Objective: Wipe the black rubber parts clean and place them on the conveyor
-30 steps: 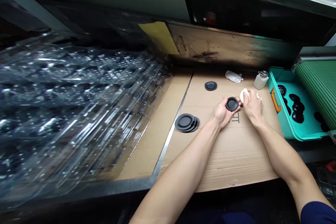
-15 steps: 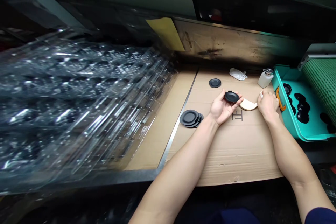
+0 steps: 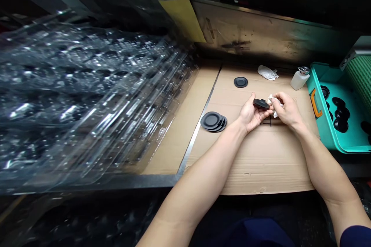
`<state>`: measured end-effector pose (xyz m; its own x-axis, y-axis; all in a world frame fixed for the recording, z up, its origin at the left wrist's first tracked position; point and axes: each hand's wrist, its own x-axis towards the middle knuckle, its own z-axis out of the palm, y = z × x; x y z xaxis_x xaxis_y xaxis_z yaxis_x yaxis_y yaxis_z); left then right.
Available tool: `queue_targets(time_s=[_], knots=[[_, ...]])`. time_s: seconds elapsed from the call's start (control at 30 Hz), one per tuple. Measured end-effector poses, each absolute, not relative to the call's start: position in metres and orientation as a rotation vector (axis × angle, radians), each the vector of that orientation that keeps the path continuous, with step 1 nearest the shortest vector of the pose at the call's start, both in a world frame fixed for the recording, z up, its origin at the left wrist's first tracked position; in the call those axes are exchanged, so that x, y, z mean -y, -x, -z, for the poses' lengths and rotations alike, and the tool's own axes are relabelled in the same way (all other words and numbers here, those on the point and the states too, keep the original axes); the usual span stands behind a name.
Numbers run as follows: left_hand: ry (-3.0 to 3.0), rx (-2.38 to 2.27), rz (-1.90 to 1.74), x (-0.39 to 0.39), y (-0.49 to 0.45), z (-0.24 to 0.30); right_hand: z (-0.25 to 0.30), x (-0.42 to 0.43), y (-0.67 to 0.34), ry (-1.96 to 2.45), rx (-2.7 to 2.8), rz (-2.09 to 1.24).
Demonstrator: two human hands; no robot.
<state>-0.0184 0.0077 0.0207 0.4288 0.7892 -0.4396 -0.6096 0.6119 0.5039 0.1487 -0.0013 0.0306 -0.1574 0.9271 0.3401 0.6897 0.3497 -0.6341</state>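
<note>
My left hand point(image 3: 251, 115) holds a black round rubber disc point(image 3: 261, 103) edge-on between thumb and fingers, palm up. My right hand point(image 3: 287, 111) pinches a white cloth point(image 3: 274, 105) pressed against the disc's edge. Both hands sit over a cardboard sheet point(image 3: 261, 162). Left of my left hand lies a stack of several black discs point(image 3: 213, 121). Another black disc point(image 3: 240, 82) lies alone farther back.
A crumpled white tissue point(image 3: 267, 72) and a pump bottle point(image 3: 300, 79) stand at the cardboard's back edge. At right, a teal tray point(image 3: 320, 127) holds several black discs. Stacked transparent plastic trays point(image 3: 87, 96) fill the left side.
The white cloth has gone from the cardboard into my right hand, which moved left to the disc. My left hand turned the disc edge-on. The view tilted slightly.
</note>
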Motion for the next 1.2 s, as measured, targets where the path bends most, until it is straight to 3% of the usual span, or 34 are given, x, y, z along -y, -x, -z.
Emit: queue_targets(time_s=[0.57,0.83,1.07,1.2], knots=[[-0.636,-0.919,-0.961,0.005,-0.003,-0.008,-0.031,0.005,-0.141,1.616,2.269,-0.152],[-0.651,-0.901,-0.976,0.007,-0.004,-0.006,-0.041,0.008,-0.144,1.714,2.213,-0.184],[-0.712,-0.891,-0.978,0.007,-0.005,-0.004,-0.101,-0.043,-0.181,1.835,1.699,0.190],[-0.741,-0.891,-0.957,0.008,-0.005,-0.004,-0.135,-0.084,-0.217,2.053,1.621,0.199]])
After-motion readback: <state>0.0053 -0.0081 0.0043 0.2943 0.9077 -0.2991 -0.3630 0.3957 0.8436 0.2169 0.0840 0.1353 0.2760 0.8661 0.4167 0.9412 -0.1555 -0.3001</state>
